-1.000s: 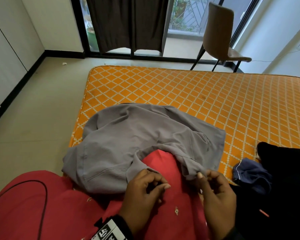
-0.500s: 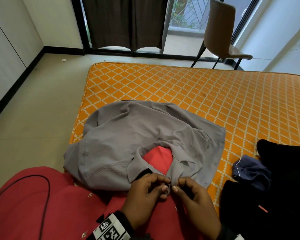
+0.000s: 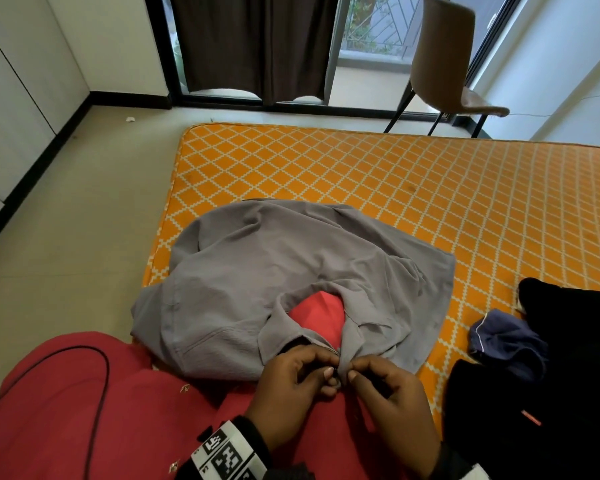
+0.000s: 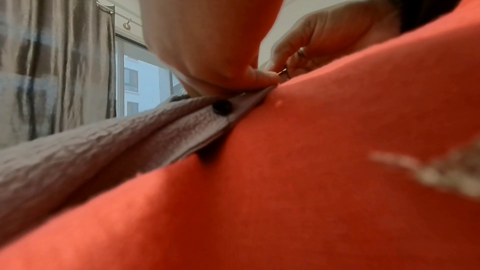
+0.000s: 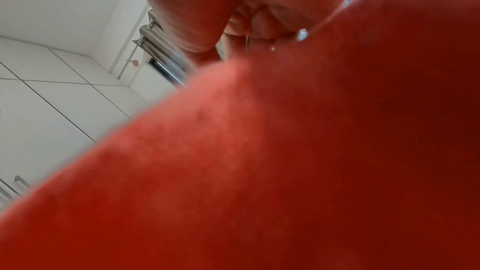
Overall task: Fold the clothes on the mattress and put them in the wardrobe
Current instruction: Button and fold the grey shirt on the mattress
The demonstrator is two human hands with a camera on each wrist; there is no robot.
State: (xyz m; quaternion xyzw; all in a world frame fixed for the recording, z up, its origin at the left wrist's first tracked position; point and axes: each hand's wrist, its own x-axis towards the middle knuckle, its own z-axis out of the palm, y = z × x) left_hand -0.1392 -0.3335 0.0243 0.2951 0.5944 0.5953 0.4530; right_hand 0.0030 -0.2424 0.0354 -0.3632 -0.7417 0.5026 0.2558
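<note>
Pinching grey shirt (image 3: 291, 271) between hands (image 3: 343, 389)

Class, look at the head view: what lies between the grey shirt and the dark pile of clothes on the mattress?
Only bare orange mattress separates the grey shirt from the dark pile of clothes; the head view shows it.

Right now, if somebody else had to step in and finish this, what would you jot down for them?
Left hand and right hand: each pinches one front edge of the grey shirt at the collar, at a dark button.
The shirt lies spread on the orange mattress and the person's lap, not yet folded.
A dark pile of clothes waits on the right.
Left: fold everything, carry it to the wardrobe.
</note>
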